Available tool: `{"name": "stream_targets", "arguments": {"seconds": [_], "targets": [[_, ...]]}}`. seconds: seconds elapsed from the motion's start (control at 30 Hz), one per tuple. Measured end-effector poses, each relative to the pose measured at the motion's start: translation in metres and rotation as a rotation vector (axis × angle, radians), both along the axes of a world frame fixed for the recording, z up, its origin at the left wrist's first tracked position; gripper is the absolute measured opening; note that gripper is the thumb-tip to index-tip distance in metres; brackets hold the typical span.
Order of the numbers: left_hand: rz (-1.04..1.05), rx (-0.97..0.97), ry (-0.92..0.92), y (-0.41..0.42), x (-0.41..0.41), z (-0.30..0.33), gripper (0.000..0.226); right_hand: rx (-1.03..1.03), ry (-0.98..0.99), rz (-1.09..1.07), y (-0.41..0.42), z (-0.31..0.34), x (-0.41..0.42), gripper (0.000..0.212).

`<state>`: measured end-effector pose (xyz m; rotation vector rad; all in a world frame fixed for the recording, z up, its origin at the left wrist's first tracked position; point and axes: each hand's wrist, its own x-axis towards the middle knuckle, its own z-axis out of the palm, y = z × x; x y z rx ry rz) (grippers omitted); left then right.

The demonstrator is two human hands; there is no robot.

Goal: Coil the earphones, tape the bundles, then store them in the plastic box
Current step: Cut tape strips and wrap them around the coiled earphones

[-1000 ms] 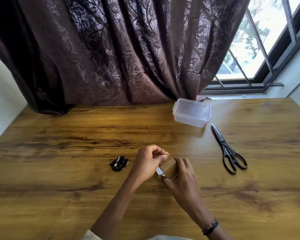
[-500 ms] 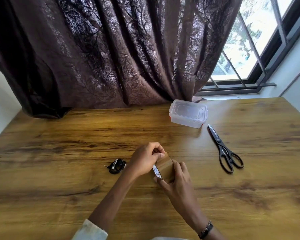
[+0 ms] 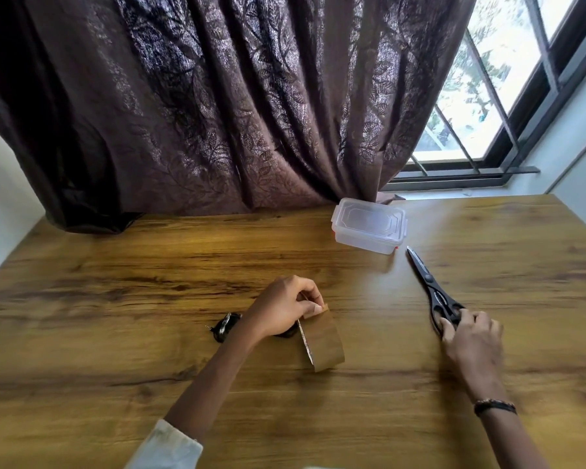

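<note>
My left hand holds a roll of brown tape upright on the wooden table, pinching its upper edge between thumb and fingers. A coiled black earphone bundle lies just left of that wrist. My right hand rests on the handles of the black scissors, fingers curling over them; the blades point away toward the box. The clear plastic box stands with its lid on at the back of the table, near the curtain.
A dark brown curtain hangs along the table's far edge. A barred window is at the upper right. A beaded bracelet circles my right wrist.
My right hand left the tape roll and moved right onto the scissors' handles. The left hand stays on the tape, which now stands more exposed.
</note>
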<state>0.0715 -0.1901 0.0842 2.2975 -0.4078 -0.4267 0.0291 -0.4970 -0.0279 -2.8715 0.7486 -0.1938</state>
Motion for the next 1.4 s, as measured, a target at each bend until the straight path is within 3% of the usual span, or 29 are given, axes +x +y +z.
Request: {"name": "stream_targets", "arguments": {"seconds": [0.33,0.53,0.63,0.8,0.93,1.1,1.4], "targets": [[0.019,-0.013,-0.011,0.001,0.000,-0.002,0.005,0.064,0.265,0.028,-0.011,0.022,0.029,0.042],[0.010,-0.019,-0.027,0.002,0.001,-0.004,0.004,0.182,0.390,0.129,-0.001,0.047,0.004,0.031],[0.001,-0.012,-0.043,0.002,0.001,-0.005,0.005,0.411,0.283,0.269,-0.006,0.060,-0.012,0.017],[-0.014,-0.005,-0.082,0.001,0.001,-0.007,0.007,0.584,0.085,0.590,-0.012,0.087,-0.025,0.030],[-0.039,0.002,-0.173,0.001,-0.005,-0.003,0.007,0.513,0.070,0.738,-0.018,0.105,-0.020,0.043],[-0.077,0.033,-0.260,0.004,-0.011,-0.005,0.007,0.435,0.219,0.820,-0.019,0.108,-0.011,0.065],[-0.126,0.071,-0.311,0.004,-0.014,-0.004,0.006,0.347,0.210,0.914,-0.009,0.115,0.002,0.059]]}}
